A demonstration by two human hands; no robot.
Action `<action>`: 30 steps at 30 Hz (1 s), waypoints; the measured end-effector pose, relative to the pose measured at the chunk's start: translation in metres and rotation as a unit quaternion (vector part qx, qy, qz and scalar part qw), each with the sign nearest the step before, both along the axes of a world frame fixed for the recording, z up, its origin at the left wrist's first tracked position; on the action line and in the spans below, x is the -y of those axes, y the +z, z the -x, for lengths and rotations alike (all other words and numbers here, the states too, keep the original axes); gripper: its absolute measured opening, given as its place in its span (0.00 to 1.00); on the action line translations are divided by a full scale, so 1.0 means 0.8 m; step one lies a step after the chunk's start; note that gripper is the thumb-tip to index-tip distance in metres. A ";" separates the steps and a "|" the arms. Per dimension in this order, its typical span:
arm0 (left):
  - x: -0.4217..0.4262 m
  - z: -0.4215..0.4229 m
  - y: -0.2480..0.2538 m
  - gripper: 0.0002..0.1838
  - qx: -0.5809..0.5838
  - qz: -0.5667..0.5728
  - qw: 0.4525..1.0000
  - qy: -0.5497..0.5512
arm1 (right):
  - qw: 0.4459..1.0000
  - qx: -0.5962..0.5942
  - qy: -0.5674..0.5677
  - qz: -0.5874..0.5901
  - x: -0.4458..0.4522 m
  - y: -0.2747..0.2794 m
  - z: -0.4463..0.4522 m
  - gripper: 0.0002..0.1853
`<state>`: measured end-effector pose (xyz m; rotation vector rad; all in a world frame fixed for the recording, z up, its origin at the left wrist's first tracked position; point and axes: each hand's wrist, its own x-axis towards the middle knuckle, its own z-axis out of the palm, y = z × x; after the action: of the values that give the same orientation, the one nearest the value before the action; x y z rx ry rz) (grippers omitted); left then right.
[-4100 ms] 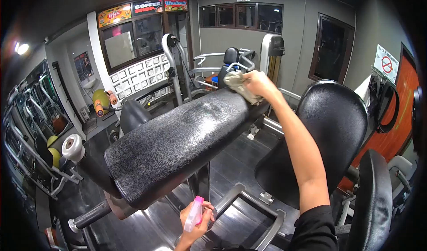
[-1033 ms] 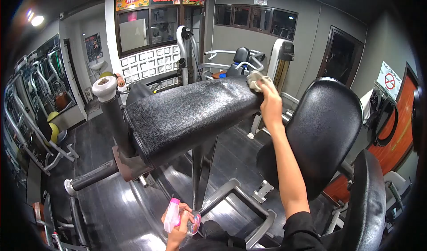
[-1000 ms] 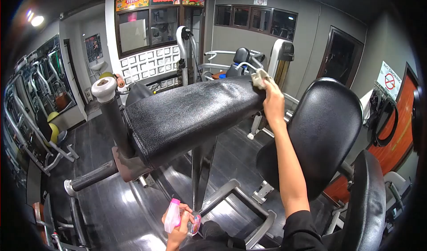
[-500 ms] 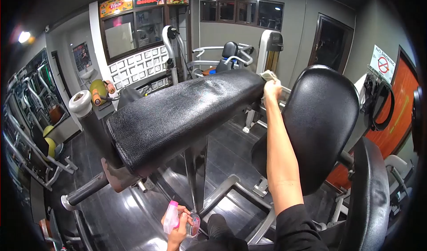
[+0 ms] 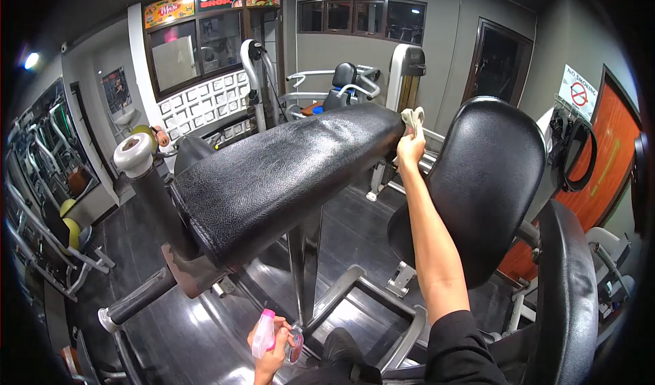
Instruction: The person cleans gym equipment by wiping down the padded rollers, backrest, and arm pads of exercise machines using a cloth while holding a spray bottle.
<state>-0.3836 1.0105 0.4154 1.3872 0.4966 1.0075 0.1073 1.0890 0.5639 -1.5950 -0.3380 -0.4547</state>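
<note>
At the bottom of the head view, my left hand (image 5: 274, 356) is closed around a spray bottle (image 5: 262, 336) with a pink top and a clear body. My right arm reaches out to the far end of a long black padded cushion (image 5: 286, 173) on a gym machine. In my right hand (image 5: 411, 151) is a pale, bunched cloth (image 5: 412, 119), held against or right beside the cushion's end; the exact contact is hard to see. A black rounded backrest (image 5: 491, 187) stands just right of my right forearm.
A post with a white cap (image 5: 134, 154) rises at the cushion's near left end. Grey frame bars (image 5: 355, 276) run low by my legs. Another black pad (image 5: 566, 296) stands close on the right. Further gym machines (image 5: 344, 88) and an orange door (image 5: 600, 163) lie beyond.
My right hand and the cloth have shifted slightly down and around the cushion's far end, with the cloth now more upright. The camera view has turned a little. My left hand keeps the bottle.
</note>
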 end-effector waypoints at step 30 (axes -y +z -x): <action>0.016 0.031 0.065 0.11 0.019 -0.130 0.989 -0.075 | 0.688 0.643 0.330 -0.061 0.051 -0.035 0.376 0.26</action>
<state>-0.4082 0.9979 0.4673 1.6080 0.2336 0.9980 -0.1935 1.0480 0.5359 -0.6533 -1.8384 -0.9383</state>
